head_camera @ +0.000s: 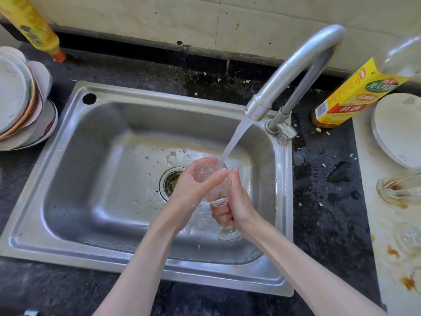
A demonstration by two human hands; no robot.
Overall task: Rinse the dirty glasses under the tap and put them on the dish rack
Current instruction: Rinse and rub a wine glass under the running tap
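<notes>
Below the running tap (293,71), both bare forearms are stretched forward over the steel sink (75,169) and brought together above the right half of the basin. A clear stemmed glass (214,179) is gripped between them, tilted so that its bowl points up toward the stream. The left hand (196,185) is cupped around the bowl, fingers curled over the far side and thumb laid across the near face; the right hand (237,208) is closed around the lower bowl and stem, thumb raised along the glass, while the round foot of the glass is left showing just below the fist. The water is seen striking the upper rim of the bowl. The sink is brushed metal with rounded corners, beaded with droplets, and a round strainer drain (170,183) lies partly behind the left hand. On the stained pale board at the right of the dark speckled bench (323,201), another dirty glass (396,190) is lying on its side, near a white plate (396,126). A stack of plates (22,103) is set at the sink's left.
</notes>
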